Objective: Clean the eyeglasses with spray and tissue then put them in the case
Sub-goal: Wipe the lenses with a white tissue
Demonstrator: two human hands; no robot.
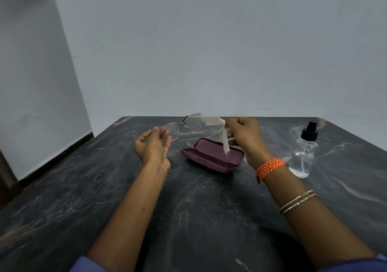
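Observation:
My left hand (154, 146) pinches the thin metal eyeglasses (184, 126) by the left lens rim and holds them up above the table. Droplets sit on both lenses. My right hand (245, 137) grips a white tissue (222, 133) that hangs beside the right lens, its tail dangling over the case. The open purple eyeglass case (211, 156) lies on the dark marble table (188, 198) below and between both hands. The clear spray bottle (303, 152) with a black nozzle stands upright to the right of my right wrist.
The table's far edge meets a pale wall (209, 52). The table's left edge drops to a floor strip beside a white wall. One temple arm of the glasses sticks out to the right behind my right hand.

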